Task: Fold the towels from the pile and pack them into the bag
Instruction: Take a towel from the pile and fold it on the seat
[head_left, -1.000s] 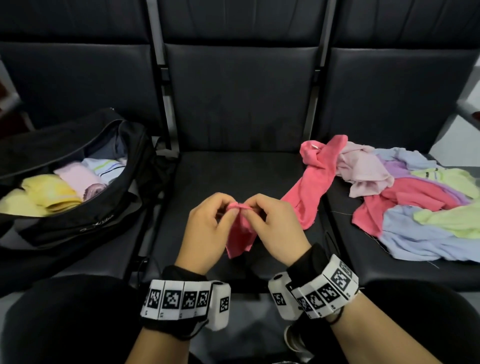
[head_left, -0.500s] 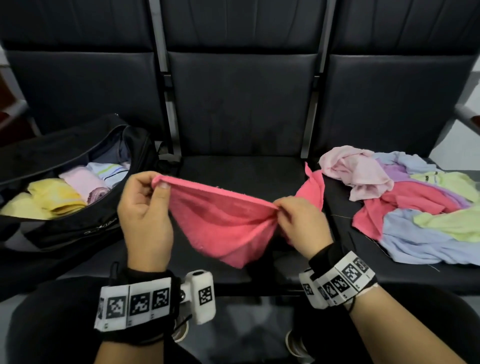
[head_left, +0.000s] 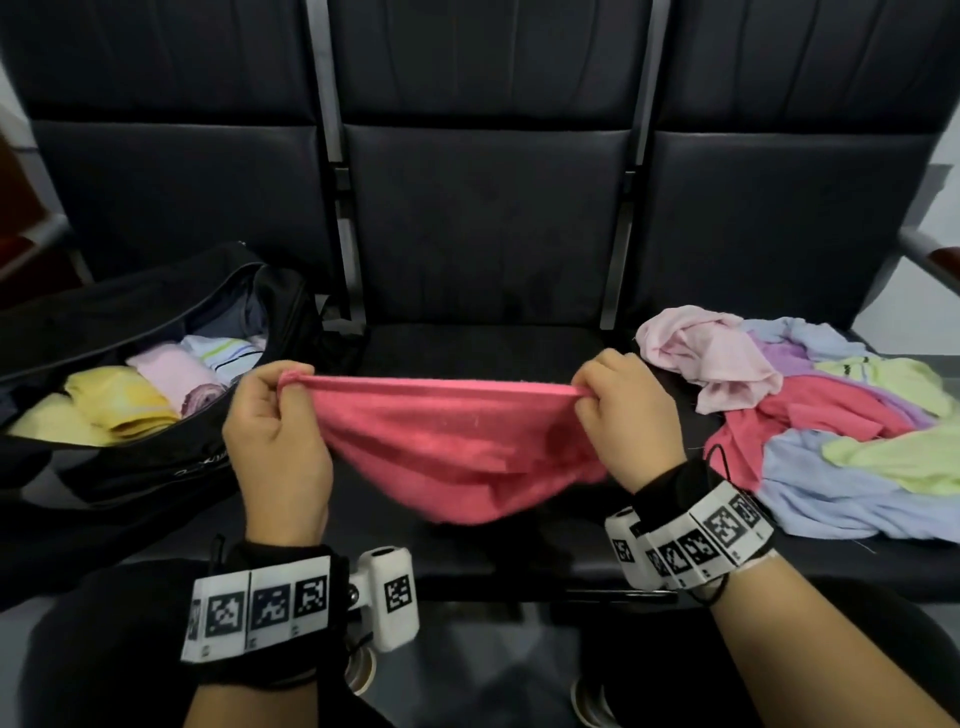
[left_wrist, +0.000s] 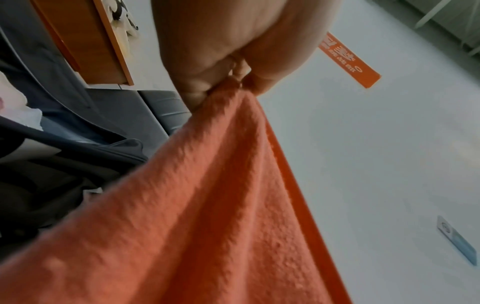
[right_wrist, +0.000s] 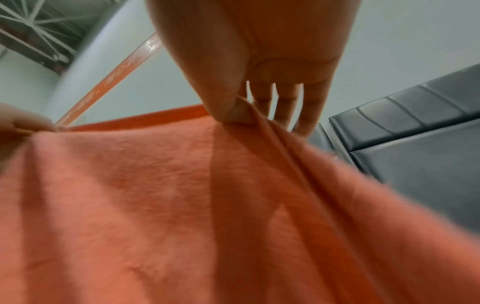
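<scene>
A coral-pink towel (head_left: 447, 441) hangs stretched between my two hands above the middle seat. My left hand (head_left: 275, 415) pinches its left top corner, and the same pinch shows in the left wrist view (left_wrist: 228, 82) with the towel (left_wrist: 207, 205) draping down. My right hand (head_left: 618, 410) pinches the right top corner, thumb on the cloth in the right wrist view (right_wrist: 236, 111), where the towel (right_wrist: 182, 205) fills the lower frame. The open black bag (head_left: 156, 457) lies on the left seat with folded yellow, pink and striped towels inside. The pile of towels (head_left: 831, 415) lies on the right seat.
A row of three dark padded seats (head_left: 483, 353) with backrests faces me. Metal dividers (head_left: 337, 208) stand between the seats. An armrest (head_left: 930, 260) sticks out at the far right. My knees in dark trousers are at the bottom edge.
My hands moved apart from a close pinch at the centre, spreading the pink towel wide. The towel's tail came off the pile and now hangs free between my hands.
</scene>
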